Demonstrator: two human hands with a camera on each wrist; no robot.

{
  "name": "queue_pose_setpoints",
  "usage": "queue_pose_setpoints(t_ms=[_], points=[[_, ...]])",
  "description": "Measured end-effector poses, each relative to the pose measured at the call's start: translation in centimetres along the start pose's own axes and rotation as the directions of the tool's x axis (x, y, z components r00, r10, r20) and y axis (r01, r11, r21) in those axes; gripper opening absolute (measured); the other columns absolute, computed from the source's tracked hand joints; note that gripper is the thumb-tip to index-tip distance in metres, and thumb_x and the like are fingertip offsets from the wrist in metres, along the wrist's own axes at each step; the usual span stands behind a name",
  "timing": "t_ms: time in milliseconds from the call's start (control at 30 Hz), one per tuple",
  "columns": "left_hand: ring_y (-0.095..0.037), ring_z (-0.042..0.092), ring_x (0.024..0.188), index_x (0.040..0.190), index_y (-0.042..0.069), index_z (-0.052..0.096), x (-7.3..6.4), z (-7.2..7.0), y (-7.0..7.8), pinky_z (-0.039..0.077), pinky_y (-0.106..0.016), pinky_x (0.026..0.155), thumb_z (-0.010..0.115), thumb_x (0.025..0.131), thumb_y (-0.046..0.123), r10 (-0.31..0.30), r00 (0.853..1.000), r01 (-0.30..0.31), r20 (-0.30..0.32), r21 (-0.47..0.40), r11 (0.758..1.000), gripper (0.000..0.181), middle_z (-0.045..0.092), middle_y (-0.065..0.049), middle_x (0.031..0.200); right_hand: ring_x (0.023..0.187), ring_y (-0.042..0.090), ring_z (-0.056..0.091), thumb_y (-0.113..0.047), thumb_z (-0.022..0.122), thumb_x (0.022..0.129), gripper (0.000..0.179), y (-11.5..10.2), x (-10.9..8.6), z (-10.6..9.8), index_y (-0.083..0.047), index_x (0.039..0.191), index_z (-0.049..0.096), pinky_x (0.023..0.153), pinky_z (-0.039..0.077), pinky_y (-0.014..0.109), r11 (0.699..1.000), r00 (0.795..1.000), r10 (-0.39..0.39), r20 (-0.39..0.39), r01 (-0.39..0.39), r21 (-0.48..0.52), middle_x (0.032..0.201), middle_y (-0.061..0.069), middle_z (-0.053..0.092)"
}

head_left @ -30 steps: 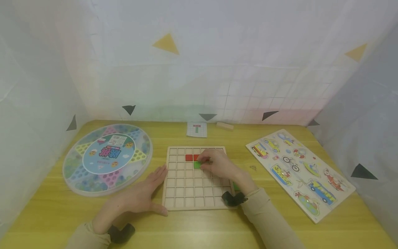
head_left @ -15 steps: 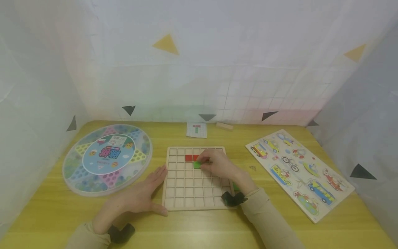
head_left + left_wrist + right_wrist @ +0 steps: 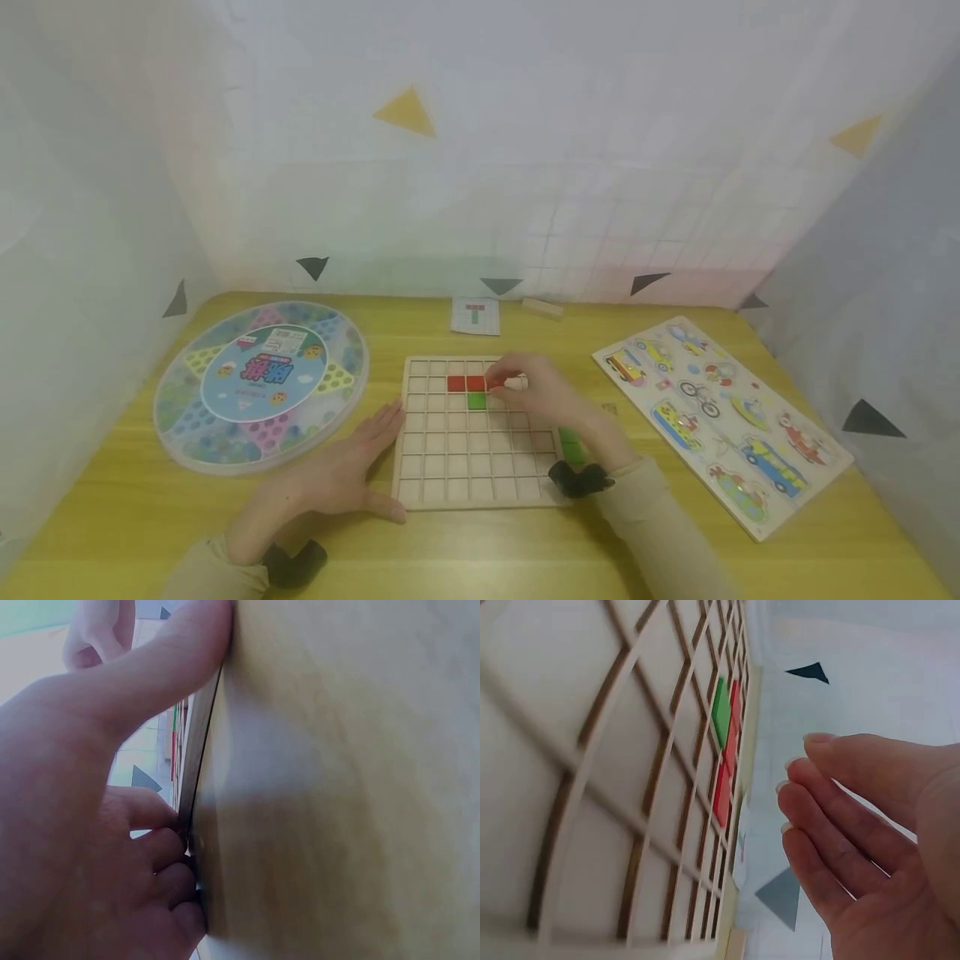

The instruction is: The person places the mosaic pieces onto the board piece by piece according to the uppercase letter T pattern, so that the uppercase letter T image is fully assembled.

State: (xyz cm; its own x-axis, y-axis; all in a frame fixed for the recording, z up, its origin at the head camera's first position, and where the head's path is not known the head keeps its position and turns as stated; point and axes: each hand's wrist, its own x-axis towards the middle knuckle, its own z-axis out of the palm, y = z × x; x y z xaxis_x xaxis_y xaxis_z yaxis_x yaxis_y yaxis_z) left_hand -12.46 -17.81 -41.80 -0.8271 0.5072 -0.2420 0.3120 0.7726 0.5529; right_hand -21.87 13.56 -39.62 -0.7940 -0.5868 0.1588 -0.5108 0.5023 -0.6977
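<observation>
My left hand (image 3: 341,471) rests on the table with fingers spread, its fingertips and thumb tip right at the left edge of the wooden grid board (image 3: 456,465). In the left wrist view the thumb (image 3: 172,664) lies along the board's side. My right hand (image 3: 540,387) hovers low over the board's upper right. Its bent fingers (image 3: 825,825) hold nothing in the right wrist view. Red square tiles (image 3: 457,383) sit in a row of cells, the right end partly hidden by the fingers. A green tile (image 3: 477,401) lies in the cell below the middle of them.
More green tiles (image 3: 572,447) lie right of the board, under the right wrist. Behind the board are a pattern card (image 3: 476,318) with a red and green T and a small wooden block (image 3: 542,308). A round game box (image 3: 262,375) stands left, a vehicle peg puzzle (image 3: 720,425) right.
My right hand has drawn back slightly to the right from the tiles, uncovering more of the red row and the green tiles beside the board. The left hand has stayed in place.
</observation>
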Motion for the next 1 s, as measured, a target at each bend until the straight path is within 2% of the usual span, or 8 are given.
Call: queue_pose_setpoints(t_ms=[200,433,600,733,1000], points=[[-0.038,0.004,0.154,0.161,0.011,0.006,-0.1,0.0,-0.1,0.014,-0.057,0.123,0.078,0.067,0.069,-0.004,1.0,0.004,-0.009,-0.014,1.0,0.132,-0.002,-0.012,0.168,0.101,0.022,0.065,-0.009,0.07,0.092,0.02,0.4,-0.9,-1.0,-0.002,0.111,0.072,0.095,0.054,0.046,0.999,1.0,0.027,0.0,-0.027,-0.032,0.107,0.01,0.072],[-0.038,0.004,0.154,0.161,0.011,0.007,0.0,0.0,-0.1,0.014,-0.056,0.123,0.077,0.067,0.069,-0.009,1.0,0.009,-0.003,-0.012,1.0,0.132,-0.002,-0.011,0.168,0.101,0.023,0.065,-0.009,0.07,0.093,0.02,1.6,-2.3,-1.8,-0.003,0.111,0.072,0.093,0.054,0.049,0.998,0.999,0.046,-0.013,-0.046,-0.038,0.107,0.007,0.072],[-0.037,0.004,0.154,0.161,0.011,0.007,0.0,0.0,-0.1,0.015,-0.055,0.123,0.077,0.067,0.069,-0.01,1.0,0.01,0.002,-0.002,1.0,0.132,-0.002,-0.011,0.168,0.106,0.021,0.064,-0.013,0.071,0.092,0.023,2.2,-3.7,-2.4,-0.007,0.114,0.072,0.097,0.052,0.05,0.993,0.993,0.113,-0.036,-0.115,-0.034,0.11,0.002,0.072],[-0.035,0.004,0.154,0.161,0.012,0.006,0.0,0.0,-0.1,0.015,-0.055,0.123,0.078,0.066,0.069,-0.02,1.0,0.02,0.007,0.005,1.0,0.132,-0.003,-0.01,0.168,0.104,0.018,0.063,-0.016,0.073,0.091,0.021,2.7,-4.8,-2.8,-0.012,0.111,0.073,0.096,0.052,0.049,0.987,0.987,0.152,-0.051,-0.154,-0.051,0.108,-0.001,0.072],[-0.034,0.003,0.154,0.161,0.013,0.006,0.0,0.0,0.0,0.014,-0.054,0.124,0.078,0.066,0.069,-0.029,1.0,0.029,0.008,0.005,1.0,0.132,-0.004,-0.008,0.168,0.102,0.016,0.063,-0.013,0.078,0.087,0.018,4.0,-6.9,-3.7,-0.014,0.105,0.074,0.093,0.053,0.046,0.989,0.99,0.115,-0.084,-0.122,-0.082,0.105,-0.004,0.073]])
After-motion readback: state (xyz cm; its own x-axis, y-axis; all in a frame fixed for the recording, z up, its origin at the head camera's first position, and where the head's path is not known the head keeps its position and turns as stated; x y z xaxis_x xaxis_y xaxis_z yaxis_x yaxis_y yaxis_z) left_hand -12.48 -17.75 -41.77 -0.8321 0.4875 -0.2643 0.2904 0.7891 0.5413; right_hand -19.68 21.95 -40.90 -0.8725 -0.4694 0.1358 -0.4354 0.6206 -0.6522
